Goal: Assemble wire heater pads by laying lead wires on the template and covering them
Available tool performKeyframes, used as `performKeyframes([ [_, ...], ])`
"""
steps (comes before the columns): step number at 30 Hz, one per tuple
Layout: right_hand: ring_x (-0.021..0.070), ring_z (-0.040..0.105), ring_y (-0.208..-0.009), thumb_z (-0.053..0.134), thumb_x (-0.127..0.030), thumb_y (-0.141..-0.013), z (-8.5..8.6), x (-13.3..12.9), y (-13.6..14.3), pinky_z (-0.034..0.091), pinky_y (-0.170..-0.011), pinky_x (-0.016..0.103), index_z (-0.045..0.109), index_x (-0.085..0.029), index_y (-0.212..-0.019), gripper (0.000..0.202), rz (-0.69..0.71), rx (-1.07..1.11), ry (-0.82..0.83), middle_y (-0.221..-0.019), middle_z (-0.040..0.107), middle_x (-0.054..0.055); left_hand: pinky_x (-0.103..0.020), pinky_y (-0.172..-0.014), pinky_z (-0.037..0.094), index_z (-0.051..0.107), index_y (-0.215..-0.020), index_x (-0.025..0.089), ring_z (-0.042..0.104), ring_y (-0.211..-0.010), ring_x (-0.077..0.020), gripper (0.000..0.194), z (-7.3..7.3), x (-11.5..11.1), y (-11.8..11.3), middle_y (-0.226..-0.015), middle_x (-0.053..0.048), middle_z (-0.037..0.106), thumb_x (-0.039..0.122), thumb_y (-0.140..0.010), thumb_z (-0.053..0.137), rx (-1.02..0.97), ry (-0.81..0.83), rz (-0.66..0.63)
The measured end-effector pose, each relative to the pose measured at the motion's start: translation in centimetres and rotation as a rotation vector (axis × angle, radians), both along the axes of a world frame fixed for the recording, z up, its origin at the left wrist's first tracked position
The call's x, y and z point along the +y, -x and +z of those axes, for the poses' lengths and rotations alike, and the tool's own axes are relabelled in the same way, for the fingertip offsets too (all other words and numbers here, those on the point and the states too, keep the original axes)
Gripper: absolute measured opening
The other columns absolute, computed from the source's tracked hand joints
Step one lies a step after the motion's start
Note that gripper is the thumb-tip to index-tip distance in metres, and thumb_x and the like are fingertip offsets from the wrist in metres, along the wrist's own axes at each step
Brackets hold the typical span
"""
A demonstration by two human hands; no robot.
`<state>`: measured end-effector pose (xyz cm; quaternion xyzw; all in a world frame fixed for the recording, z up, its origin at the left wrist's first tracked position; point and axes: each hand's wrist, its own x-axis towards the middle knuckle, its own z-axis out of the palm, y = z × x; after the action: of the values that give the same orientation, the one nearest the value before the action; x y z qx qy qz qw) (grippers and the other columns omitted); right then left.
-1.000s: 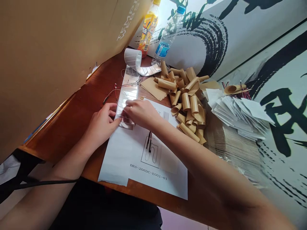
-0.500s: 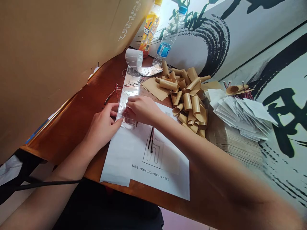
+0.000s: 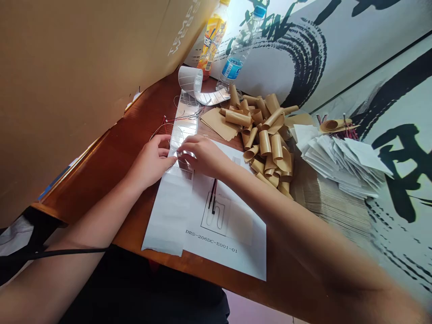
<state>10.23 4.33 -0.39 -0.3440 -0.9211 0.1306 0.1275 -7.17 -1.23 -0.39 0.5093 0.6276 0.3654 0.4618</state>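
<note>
A long strip of silver foil stickers (image 3: 182, 130) on white backing runs down the table and over a printed sheet (image 3: 236, 256). At its left edge is my left hand (image 3: 153, 162), with fingers bent and apart and the thumb tip on or close to the foil. My right hand (image 3: 202, 155) reaches over the strip from the right, thumb and fingertips drawn together low on the foil; whatever is between them is too small to make out. Thin red and black wires (image 3: 164, 120) lie across the strip just beyond both hands.
Rolled brown paper pieces (image 3: 265, 141) are heaped to the right, beside flat brown sheets (image 3: 221, 123). Further right, white packets (image 3: 340, 157) top a tall stack. Two bottles (image 3: 232, 63) stand at the back. A large cardboard box (image 3: 84, 90) borders the left side.
Both hands have moved slightly away from me along the strip. My left hand's fingers have lifted and spread a little; the right hand's fingertips are now more visible.
</note>
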Motion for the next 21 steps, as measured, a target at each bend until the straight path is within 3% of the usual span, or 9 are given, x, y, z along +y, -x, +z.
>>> performKeyframes([
  [6, 0.0226, 0.054, -0.094, 0.053, -0.013, -0.097, 0.3, -0.2, -0.1, 0.036, -0.081, 0.035, 0.073, -0.016, -0.104, 0.022, 0.045, -0.181, -0.12, -0.105, 0.07, 0.011, -0.028, -0.073, 0.054, 0.058, -0.127, 0.019, 0.072, -0.088, -0.0198, 0.053, -0.5, 0.0, -0.2, -0.101, -0.008, 0.075, 0.016, -0.075, 0.069, -0.052, -0.023, 0.006],
  [14, 0.021, 0.053, -0.086, 0.05, -0.014, -0.098, -0.2, 0.0, -0.3, 0.034, -0.076, 0.035, 0.072, -0.014, -0.098, 0.022, 0.062, -0.165, -0.199, -0.096, 0.069, 0.01, -0.027, -0.064, 0.053, 0.055, -0.126, 0.019, 0.071, -0.08, -0.0196, 0.053, -0.5, 0.2, -0.1, -0.097, -0.006, 0.075, 0.016, -0.075, 0.068, -0.097, 0.002, 0.004],
  [17, 0.0201, 0.054, -0.083, 0.049, -0.015, -0.097, -0.6, 0.1, -0.1, 0.036, -0.075, 0.033, 0.072, -0.012, -0.095, 0.024, 0.038, -0.089, -0.169, -0.092, 0.069, 0.011, -0.031, -0.073, 0.055, 0.059, -0.125, 0.02, 0.07, -0.083, -0.0188, 0.049, -0.5, 0.0, -0.1, -0.101, -0.006, 0.073, 0.017, -0.076, 0.066, 0.058, -0.049, -0.027],
  [21, 0.0192, 0.058, -0.081, 0.051, -0.013, -0.093, -1.2, 0.2, 0.2, 0.039, -0.074, 0.031, 0.073, -0.012, -0.091, 0.022, -0.049, 0.051, -0.085, -0.09, 0.071, 0.011, -0.037, -0.085, 0.053, 0.069, -0.118, 0.022, 0.064, -0.083, -0.0182, 0.039, -0.3, -0.5, -0.4, -0.102, -0.004, 0.066, 0.019, -0.08, 0.062, 0.48, -0.23, -0.095],
])
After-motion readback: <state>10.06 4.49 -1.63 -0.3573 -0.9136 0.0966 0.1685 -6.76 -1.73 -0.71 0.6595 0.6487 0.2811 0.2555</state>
